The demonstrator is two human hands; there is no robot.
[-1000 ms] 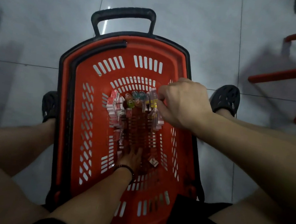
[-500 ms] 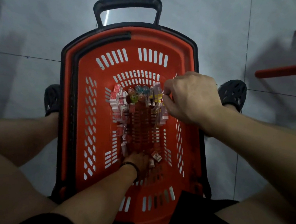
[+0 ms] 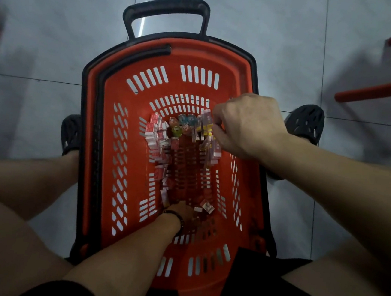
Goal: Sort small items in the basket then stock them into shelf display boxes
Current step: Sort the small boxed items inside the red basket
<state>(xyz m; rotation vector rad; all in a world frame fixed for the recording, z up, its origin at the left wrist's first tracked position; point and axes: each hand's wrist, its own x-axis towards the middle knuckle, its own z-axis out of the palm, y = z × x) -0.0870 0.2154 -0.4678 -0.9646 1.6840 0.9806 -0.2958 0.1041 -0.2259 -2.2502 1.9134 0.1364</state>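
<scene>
Down at the far end of the red basket (image 3: 199, 54), the thumb and forefinger (image 3: 217, 112) of the right hand (image 3: 249, 127) are pinching the edge of a purple-and-yellow packet (image 3: 205, 121), with the other fingers curling under beside them. That packet is standing at the right end of a row of round, bright-coloured sweets (image 3: 182, 122), and a bank of red-and-white packets (image 3: 154, 132) is running down the left side of the basket floor. At the near end the left hand (image 3: 184, 209) is reaching straight down to the floor of the basket. I cannot tell how its fingers are lying, since the wrist and a dark bracelet (image 3: 173, 214) are hiding them. A loose packet (image 3: 207, 207) is lying just beside that hand. The basket is sitting on the grey tiled floor (image 3: 44, 35) between the person's knees, black handle (image 3: 166, 7) pointing away, a dark sandal (image 3: 308, 121) showing on each side.
</scene>
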